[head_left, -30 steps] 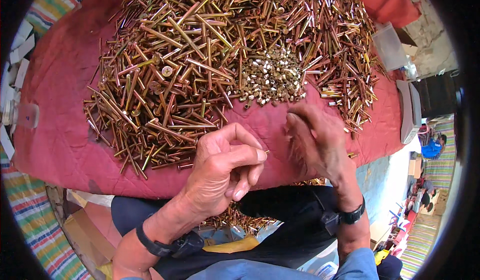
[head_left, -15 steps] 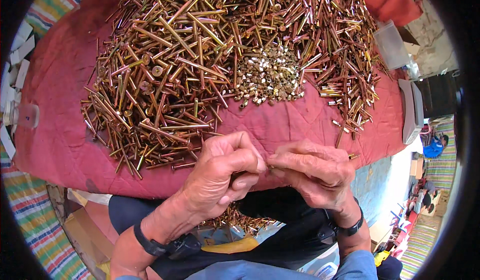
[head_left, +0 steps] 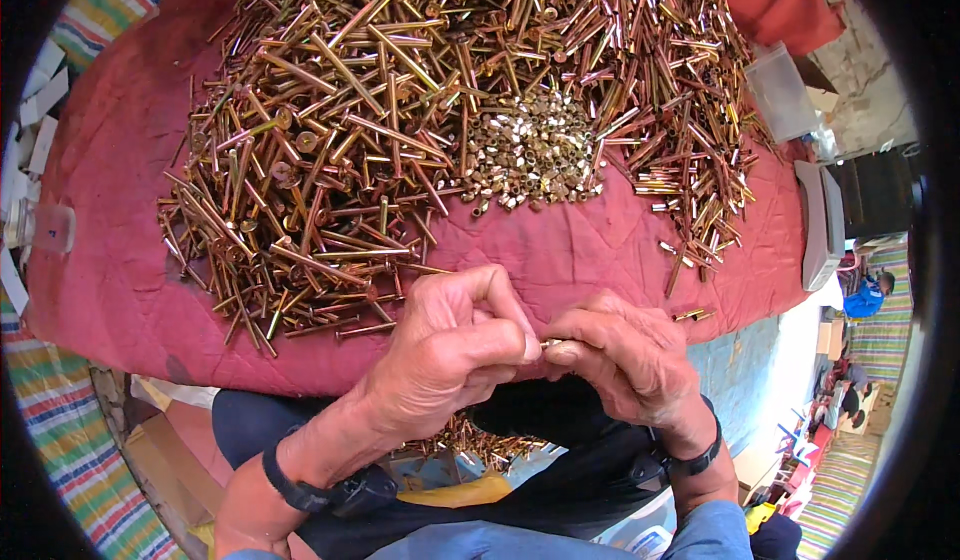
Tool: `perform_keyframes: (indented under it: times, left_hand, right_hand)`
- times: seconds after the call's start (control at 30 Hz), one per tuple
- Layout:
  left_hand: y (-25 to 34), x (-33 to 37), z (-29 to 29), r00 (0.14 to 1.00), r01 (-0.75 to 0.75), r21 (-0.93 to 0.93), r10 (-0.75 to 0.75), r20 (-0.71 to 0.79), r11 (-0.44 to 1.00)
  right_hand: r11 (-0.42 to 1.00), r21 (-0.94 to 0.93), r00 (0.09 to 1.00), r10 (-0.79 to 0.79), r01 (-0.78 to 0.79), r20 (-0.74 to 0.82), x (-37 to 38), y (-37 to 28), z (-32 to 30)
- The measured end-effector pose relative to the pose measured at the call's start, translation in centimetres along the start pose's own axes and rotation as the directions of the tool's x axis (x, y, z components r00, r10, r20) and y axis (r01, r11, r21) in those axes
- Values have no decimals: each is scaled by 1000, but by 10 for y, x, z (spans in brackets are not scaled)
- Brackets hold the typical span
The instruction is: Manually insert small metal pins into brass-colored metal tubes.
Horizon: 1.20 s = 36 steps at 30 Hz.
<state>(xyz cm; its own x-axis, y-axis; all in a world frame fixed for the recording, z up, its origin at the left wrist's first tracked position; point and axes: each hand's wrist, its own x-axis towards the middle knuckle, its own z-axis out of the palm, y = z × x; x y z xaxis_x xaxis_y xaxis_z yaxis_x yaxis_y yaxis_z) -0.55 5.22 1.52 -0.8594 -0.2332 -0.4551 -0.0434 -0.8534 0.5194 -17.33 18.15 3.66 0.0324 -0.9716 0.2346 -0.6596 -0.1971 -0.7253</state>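
My left hand [head_left: 462,345] is closed in a pinch, thumb against curled fingers. Its fingertips almost meet those of my right hand [head_left: 630,355], over the near edge of the red padded cloth [head_left: 480,250]. A small brass-coloured metal piece [head_left: 548,344] shows at the right fingertips, pinched between thumb and finger. Whatever the left fingers hold is hidden. Beyond the left hand lies a heap of long flat-headed bolts [head_left: 310,160]. Small shiny cone-like nuts [head_left: 530,150] are piled in the middle, with slim metal tubes [head_left: 680,110] to the right.
A few finished-looking metal pins [head_left: 693,315] lie beside my right hand. A clear plastic box [head_left: 780,90] and a grey-white device [head_left: 820,225] stand at the right edge. More metal parts [head_left: 475,440] lie below, between my legs. Another person in blue [head_left: 868,297] is far right.
Both hands stay nearly in place. My right hand has turned slightly and its fingers have shifted, so the small metal piece at its fingertips now shows.
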Motion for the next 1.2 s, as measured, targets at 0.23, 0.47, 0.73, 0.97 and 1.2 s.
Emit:
perform_keyframes:
  times: [0.23,0.47,0.73,0.97,1.2]
  left_hand:
    - [-8,3,2,999,-47,54,47,4,997]
    - [-12,9,-1,930,-353,382,365,44,854]
    - [-5,7,-3,975,-184,352,215,-51,918]
    - [-2,7,1,998,3,89,3,-64,996]
    - [-3,6,4,999,-6,93,9,-34,996]
  right_hand:
    - [953,140,963,268,-270,32,-3,-4,3]
    - [477,610,721,650,-633,240,4,-12,0]
    - [809,385,892,438,-445,111,3,-11,-3]
    - [999,-47,1000,5,-5,8,-3,2,-3]
    - [996,-51,995,78,-75,59,-3,-2,-3]
